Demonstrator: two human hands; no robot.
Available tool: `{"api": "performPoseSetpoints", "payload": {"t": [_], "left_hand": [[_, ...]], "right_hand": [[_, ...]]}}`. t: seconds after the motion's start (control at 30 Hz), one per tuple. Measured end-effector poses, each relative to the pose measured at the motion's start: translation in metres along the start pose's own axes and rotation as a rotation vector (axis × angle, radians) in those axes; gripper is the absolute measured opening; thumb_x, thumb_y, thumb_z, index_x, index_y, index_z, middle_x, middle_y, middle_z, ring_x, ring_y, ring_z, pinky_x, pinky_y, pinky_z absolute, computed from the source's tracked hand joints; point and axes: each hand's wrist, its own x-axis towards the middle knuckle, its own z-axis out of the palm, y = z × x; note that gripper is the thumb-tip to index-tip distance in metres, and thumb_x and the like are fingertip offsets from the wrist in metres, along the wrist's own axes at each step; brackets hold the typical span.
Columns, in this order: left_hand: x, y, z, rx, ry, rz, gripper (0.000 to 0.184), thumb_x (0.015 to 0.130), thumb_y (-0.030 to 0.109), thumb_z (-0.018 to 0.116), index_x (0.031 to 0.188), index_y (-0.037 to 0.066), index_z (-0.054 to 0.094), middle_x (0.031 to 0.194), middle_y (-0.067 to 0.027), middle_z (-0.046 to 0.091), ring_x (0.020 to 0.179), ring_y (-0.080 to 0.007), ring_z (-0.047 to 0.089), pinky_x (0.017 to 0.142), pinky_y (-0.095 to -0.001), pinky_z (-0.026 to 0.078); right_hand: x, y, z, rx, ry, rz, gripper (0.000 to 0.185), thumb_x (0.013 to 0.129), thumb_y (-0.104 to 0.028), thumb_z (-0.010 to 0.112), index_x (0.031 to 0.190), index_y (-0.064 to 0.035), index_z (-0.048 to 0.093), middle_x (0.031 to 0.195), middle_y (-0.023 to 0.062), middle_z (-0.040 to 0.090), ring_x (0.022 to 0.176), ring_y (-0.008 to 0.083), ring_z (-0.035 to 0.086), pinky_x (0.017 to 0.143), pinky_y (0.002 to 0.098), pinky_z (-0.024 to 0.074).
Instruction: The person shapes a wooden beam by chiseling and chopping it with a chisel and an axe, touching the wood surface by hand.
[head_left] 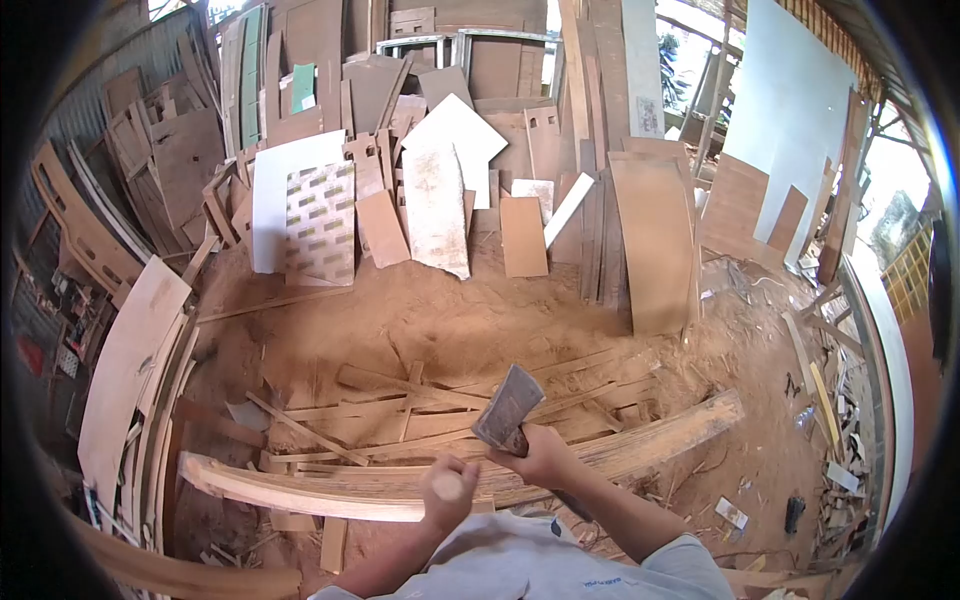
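Observation:
My right hand (pixel 548 457) is wrapped round an axe (pixel 508 408) close below its grey metal head. The head points up and forward, and most of the handle is hidden by the hand and forearm. To its left, my left hand (pixel 450 492) is closed on a pale wooden stick (pixel 448 486), seen end-on as a round face; its length is hidden. The two hands are a short way apart, in front of my body. Beneath them a long wooden beam (pixel 660 430) lies across the ground.
Thin wooden strips (pixel 400 405) lie on the sawdust beyond the beam. Boards lean along the back, among them a white panel (pixel 455 130) and a brown panel (pixel 650 240). Stacked sheets (pixel 130 370) stand at the left. Scraps litter the right side near a long board (pixel 880 390).

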Motion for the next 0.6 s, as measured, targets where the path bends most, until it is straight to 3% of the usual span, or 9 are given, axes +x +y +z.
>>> {"api": "performPoseSetpoints", "payload": {"t": [0.07, 0.17, 0.23, 0.27, 0.37, 0.4, 0.47, 0.53, 0.6], "left_hand": [[-0.003, 0.018, 0.012, -0.014, -0.178, 0.375, 0.021, 0.085, 0.015, 0.083, 0.096, 0.007, 0.067, 0.094, -0.0072, 0.066, 0.09, -0.0286, 0.065, 0.091, -0.0426, 0.05], [0.015, 0.054, 0.024, 0.023, -0.571, 0.864, 0.032, 0.075, 0.01, 0.086, 0.1, 0.007, 0.066, 0.1, -0.0108, 0.065, 0.096, -0.0306, 0.065, 0.093, -0.0451, 0.049], [0.012, 0.067, 0.042, 0.065, -0.69, 0.866, 0.039, 0.074, 0.01, 0.086, 0.106, 0.006, 0.064, 0.108, -0.0147, 0.064, 0.102, -0.0321, 0.063, 0.094, -0.0463, 0.049], [0.013, 0.071, 0.047, 0.094, -0.75, 0.865, 0.043, 0.074, 0.01, 0.085, 0.11, 0.005, 0.062, 0.112, -0.0167, 0.064, 0.105, -0.0328, 0.063, 0.095, -0.0468, 0.05], [0.012, 0.051, 0.043, -0.086, -0.52, 0.665, 0.051, 0.074, 0.009, 0.083, 0.12, 0.005, 0.06, 0.118, -0.0179, 0.063, 0.114, -0.0375, 0.061, 0.102, -0.0487, 0.049], [0.023, 0.015, 0.036, 0.015, -0.397, 0.638, 0.047, 0.079, 0.006, 0.077, 0.123, 0.004, 0.059, 0.122, -0.0184, 0.064, 0.117, -0.0394, 0.062, 0.106, -0.0485, 0.049], [0.037, -0.05, 0.023, 0.268, -0.454, 0.245, 0.037, 0.092, 0.014, 0.067, 0.126, 0.003, 0.062, 0.124, -0.0209, 0.068, 0.117, -0.0397, 0.064, 0.106, -0.0473, 0.049], [0.046, -0.147, 0.02, 0.72, -0.873, -0.117, 0.037, 0.102, 0.028, 0.057, 0.126, 0.002, 0.066, 0.124, -0.0233, 0.071, 0.118, -0.0404, 0.065, 0.105, -0.0469, 0.05], [0.044, -0.176, 0.017, 0.649, -1.027, -0.012, 0.043, 0.104, 0.035, 0.052, 0.126, 0.002, 0.069, 0.125, -0.0224, 0.072, 0.116, -0.0406, 0.066, 0.104, -0.0471, 0.05]], "right_hand": [[0.005, -0.005, -0.006, 0.149, -0.209, 0.372, 0.043, 0.093, -0.048, 0.081, 0.099, -0.0074, 0.068, 0.08, 0.0042, 0.072, 0.08, 0.0129, 0.071, 0.073, 0.0327, 0.0567], [0.026, 0.062, 0.031, 0.4, -0.152, 0.198, 0.042, 0.092, -0.045, 0.083, 0.092, -0.0066, 0.066, 0.078, 0.001, 0.068, 0.077, 0.0096, 0.067, 0.07, 0.0296, 0.0539], [0.022, 0.066, 0.025, 0.551, -0.139, 0.218, 0.034, 0.09, -0.034, 0.084, 0.091, -0.005, 0.068, 0.083, 0.0016, 0.069, 0.079, 0.0109, 0.063, 0.071, 0.0292, 0.0517], [0.024, 0.077, 0.025, 0.549, -0.123, 0.205, 0.031, 0.089, -0.031, 0.085, 0.09, -0.005, 0.068, 0.083, 0.0018, 0.069, 0.078, 0.0112, 0.063, 0.071, 0.0295, 0.0518], [0.019, 0.107, 0.022, 0.498, -0.029, 0.186, 0.027, 0.088, -0.023, 0.085, 0.093, -0.0043, 0.066, 0.081, 0.0032, 0.068, 0.072, 0.0117, 0.064, 0.066, 0.0298, 0.0537], [0.019, 0.112, 0.018, 0.477, 0.014, 0.175, 0.027, 0.088, -0.02, 0.085, 0.094, -0.0039, 0.065, 0.08, 0.0039, 0.068, 0.07, 0.0117, 0.065, 0.064, 0.0298, 0.0546], [0.013, 0.118, 0.008, 0.623, 0.04, 0.303, 0.026, 0.087, -0.016, 0.084, 0.096, -0.0031, 0.064, 0.08, 0.0049, 0.067, 0.066, 0.0127, 0.065, 0.059, 0.0304, 0.0563], [0.01, 0.139, 0.006, 0.761, 0.074, 0.347, 0.026, 0.087, -0.009, 0.083, 0.101, -0.0021, 0.061, 0.077, 0.0056, 0.064, 0.06, 0.0144, 0.065, 0.052, 0.031, 0.0584], [0.003, 0.135, -0.002, 0.79, 0.082, 0.389, 0.028, 0.087, -0.009, 0.083, 0.103, -0.0012, 0.061, 0.076, 0.0059, 0.064, 0.06, 0.0147, 0.065, 0.052, 0.031, 0.0584]]}}
